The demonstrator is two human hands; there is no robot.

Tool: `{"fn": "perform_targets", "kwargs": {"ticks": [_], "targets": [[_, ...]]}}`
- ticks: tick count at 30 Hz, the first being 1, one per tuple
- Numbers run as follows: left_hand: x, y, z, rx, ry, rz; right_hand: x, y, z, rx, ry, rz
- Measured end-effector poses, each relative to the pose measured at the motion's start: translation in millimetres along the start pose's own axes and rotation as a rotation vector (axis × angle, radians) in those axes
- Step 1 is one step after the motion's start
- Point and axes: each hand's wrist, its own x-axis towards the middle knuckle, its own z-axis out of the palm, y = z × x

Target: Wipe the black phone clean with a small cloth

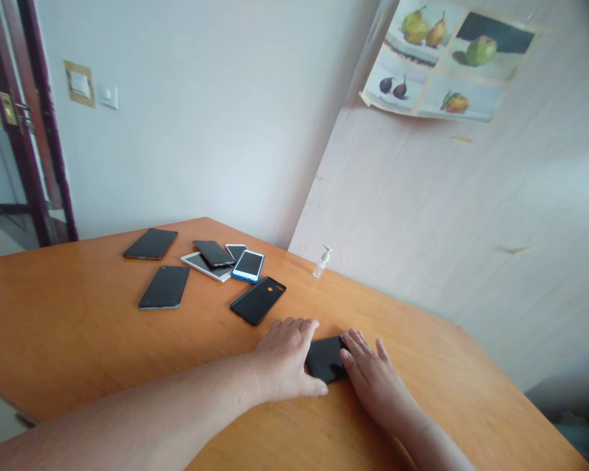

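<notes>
A black smartphone (326, 360) lies flat on the wooden table, between my two hands. My left hand (287, 360) is at its left end, with thumb and fingers spread apart around that end. Whether the left hand touches the phone, I cannot tell. My right hand (373, 376) rests with outstretched fingers over the phone's right end, hiding that part. Beyond my left hand lies a black phone case (258, 301) with a round hole and a camera cutout.
Farther back are a grey-edged phone (165, 288), a black tablet (151, 244), a white tablet (201, 265) under a dark phone (214, 252), another white device (235, 250) and a blue-cased phone (249, 265). A small pump bottle (322, 263) stands near the table's (412, 340) back edge.
</notes>
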Motion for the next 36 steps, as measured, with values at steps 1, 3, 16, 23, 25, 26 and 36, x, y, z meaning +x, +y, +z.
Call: {"fn": "perform_targets", "kwargs": {"ticks": [1,3,16,23,25,26,36], "targets": [[-0.1,-0.4,-0.2,0.0,-0.003,0.004,-2.9,-7.0,-2.5,0.024,-0.016,-0.053],[-0.3,-1.6,-0.2,-0.004,-0.007,0.016,-9.9,-28.2,-10.9,0.111,-0.077,-0.224],[0.5,-1.3,1.8,-0.003,0.009,0.01,-10.5,-25.3,-13.1,0.123,-0.089,-0.247],[0.9,1.5,-0.5,0.009,0.006,-0.011,1.6,-6.2,-6.6,0.103,-0.031,-0.055],[1.3,1.9,-1.1,0.018,-0.007,-0.015,4.1,5.0,-1.6,0.033,-0.005,0.037],[1.5,1.6,-1.1,0.019,-0.009,-0.013,2.3,3.7,-1.8,0.014,-0.01,0.028],[0.5,-2.2,1.3,0.014,0.012,0.005,-11.1,-22.4,-21.2,0.014,-0.11,-0.15]]}}
